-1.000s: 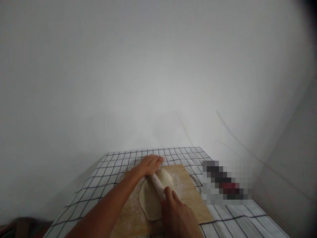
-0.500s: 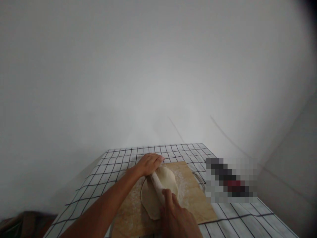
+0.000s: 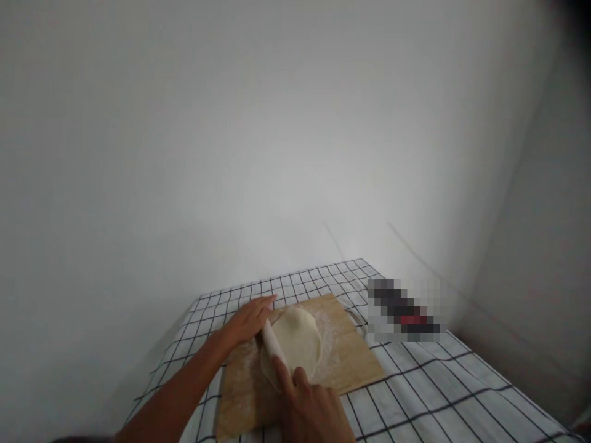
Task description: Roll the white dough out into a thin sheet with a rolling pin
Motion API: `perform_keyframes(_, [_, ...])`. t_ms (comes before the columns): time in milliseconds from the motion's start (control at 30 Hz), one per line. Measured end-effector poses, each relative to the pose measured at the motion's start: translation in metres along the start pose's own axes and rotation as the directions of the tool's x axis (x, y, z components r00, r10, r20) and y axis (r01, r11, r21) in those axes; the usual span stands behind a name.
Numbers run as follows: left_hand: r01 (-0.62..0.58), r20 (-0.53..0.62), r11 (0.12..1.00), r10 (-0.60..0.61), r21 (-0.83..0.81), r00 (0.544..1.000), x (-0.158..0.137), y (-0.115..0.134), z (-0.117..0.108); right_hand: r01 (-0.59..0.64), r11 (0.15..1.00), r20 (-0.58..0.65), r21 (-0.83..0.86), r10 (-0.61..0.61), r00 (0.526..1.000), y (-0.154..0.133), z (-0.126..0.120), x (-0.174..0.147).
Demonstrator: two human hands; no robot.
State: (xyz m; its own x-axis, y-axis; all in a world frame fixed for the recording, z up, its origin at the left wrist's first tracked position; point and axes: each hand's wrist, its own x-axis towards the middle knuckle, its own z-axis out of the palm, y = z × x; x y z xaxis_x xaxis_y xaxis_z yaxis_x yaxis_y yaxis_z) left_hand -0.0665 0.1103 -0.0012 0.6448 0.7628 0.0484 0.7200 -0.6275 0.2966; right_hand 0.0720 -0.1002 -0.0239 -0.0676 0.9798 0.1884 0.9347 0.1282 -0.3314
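Observation:
A pale, floury rolling pin (image 3: 273,342) slants over the left part of a flat, rounded sheet of dough (image 3: 299,339). My left hand (image 3: 253,317) lies over the pin's far end, fingers closed together and reaching forward. At the near end my right hand (image 3: 309,400) is closed round the pin, its index finger stretched along the wood. Under the dough is a wooden board (image 3: 355,363) dusted with flour. My right hand covers the pin's near end and the dough's near edge.
A white tablecloth with black grid lines (image 3: 415,387) covers the table. Right of the board lies a thin, clear, curved object (image 3: 357,323) whose kind I cannot make out. Beyond it sits a pixelated dark and red thing (image 3: 401,311). A grey-white wall (image 3: 277,154) rises behind the table.
The rolling pin, with both hands on it, has moved left across the dough, baring more of its right side. The view has turned a little as well.

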Motion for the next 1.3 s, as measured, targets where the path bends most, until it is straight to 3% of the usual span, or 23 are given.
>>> perform_keyframes(100, [0.051,0.044,0.997,-0.054,0.058,0.998,0.013,0.008,-0.001,-0.027,1.0,0.083,0.005,0.027,0.996,-0.001,-0.019,0.001])
perform_keyframes(300, [0.104,0.029,0.985,-0.109,0.139,0.994,0.045,0.035,0.01,-0.073,0.997,0.114,0.004,0.072,0.991,0.021,-0.047,0.0])
perform_keyframes(433, [0.034,0.026,0.993,-0.037,0.116,0.999,0.059,0.048,0.015,-0.114,0.994,0.065,-0.001,0.114,0.991,0.034,-0.052,-0.001])
perform_keyframes(567, [-0.114,0.065,0.992,0.11,0.051,0.992,0.063,0.045,0.016,-0.082,0.997,0.075,-0.006,0.082,0.994,0.035,-0.036,0.002])
perform_keyframes(767, [-0.157,0.04,0.988,0.157,0.012,0.987,0.042,0.023,0.019,0.007,0.999,0.033,-0.045,-0.006,0.999,0.037,0.006,0.003])
perform_keyframes(900, [-0.18,0.007,0.983,0.18,0.026,0.984,0.019,0.011,0.017,0.063,0.994,0.022,-0.085,-0.061,0.998,0.036,0.02,0.002])
perform_keyframes(1133, [-0.131,-0.02,0.988,0.133,0.082,0.991,-0.023,-0.008,0.008,0.085,0.994,0.011,-0.065,-0.085,0.996,0.016,0.017,0.0])
perform_keyframes(1300, [-0.028,0.05,0.996,0.024,0.09,0.998,-0.031,0.001,-0.002,0.046,0.999,0.052,-0.002,-0.046,0.998,0.005,0.003,0.001])
